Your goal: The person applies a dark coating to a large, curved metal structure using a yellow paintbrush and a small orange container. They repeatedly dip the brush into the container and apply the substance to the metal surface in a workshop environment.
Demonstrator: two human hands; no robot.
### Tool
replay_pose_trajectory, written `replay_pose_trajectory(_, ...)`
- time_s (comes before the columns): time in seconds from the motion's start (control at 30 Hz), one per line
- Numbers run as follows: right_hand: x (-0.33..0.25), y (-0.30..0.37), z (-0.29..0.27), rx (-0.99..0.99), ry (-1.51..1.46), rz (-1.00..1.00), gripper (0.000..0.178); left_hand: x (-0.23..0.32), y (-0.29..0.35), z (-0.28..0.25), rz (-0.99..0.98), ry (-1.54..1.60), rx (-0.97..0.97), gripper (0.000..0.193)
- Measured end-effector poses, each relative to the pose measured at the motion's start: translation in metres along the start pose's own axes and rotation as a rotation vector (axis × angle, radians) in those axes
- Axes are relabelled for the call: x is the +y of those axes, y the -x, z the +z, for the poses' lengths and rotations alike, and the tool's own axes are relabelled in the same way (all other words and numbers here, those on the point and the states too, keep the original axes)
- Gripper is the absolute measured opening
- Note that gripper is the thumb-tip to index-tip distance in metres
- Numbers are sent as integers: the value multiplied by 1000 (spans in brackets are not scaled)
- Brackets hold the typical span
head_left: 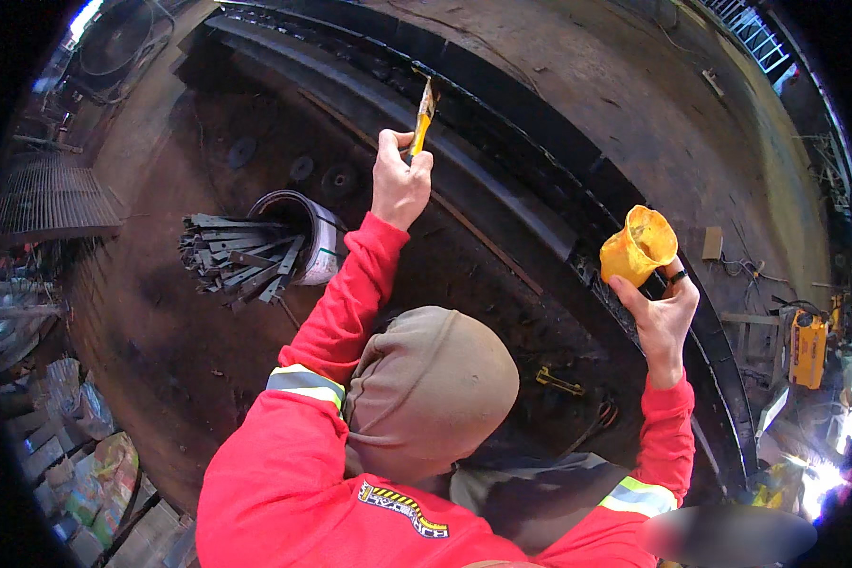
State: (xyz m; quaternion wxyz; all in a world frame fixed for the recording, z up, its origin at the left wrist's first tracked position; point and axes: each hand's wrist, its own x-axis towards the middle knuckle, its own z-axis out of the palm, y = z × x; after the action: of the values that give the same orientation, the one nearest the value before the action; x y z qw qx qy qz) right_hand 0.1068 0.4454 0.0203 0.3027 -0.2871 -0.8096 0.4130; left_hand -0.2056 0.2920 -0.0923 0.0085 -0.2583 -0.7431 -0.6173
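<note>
The left hand (pixel 399 180) grips a yellow paintbrush (pixel 424 118), its tip touching the long black metal beam (pixel 502 204). The right hand (pixel 661 312) is wrapped around a yellow cup (pixel 638 246), tipped a little beside the beam. Good painting likely needs slow strokes along the beam and a level cup.

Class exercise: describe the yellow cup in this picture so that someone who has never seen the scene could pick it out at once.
Start at the long black steel beam that curves across the floor. Near its right part, the right hand, coming out of a red sleeve, holds up the cup. It is small, yellow, paint-smeared and tilted with its mouth open; the brush in the left hand is yellow too, but thin.
</note>
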Motion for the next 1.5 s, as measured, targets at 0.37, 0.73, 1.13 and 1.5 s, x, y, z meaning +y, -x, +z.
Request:
replay_pose_trajectory(0.37, -6, 3, -5, -17, -17, 37, 45, 4, 20, 27, -381, 583, 120, 28)
replay_pose_trajectory(0.73, -4, 15, -12, -8, -71, 21, 44, 93, 83, 93, -312, 439, -14, 31)
replay_pose_trajectory(1.13, -2, 14, -18, 20, -85, -22, 45, 53, 45, 57, -570, 1022, 123, 6)
replay_pose_trajectory(1.5, -1, 10, -16, -3, -66, -55, 46, 92, 56, 87, -692, 1276, 146, 14)
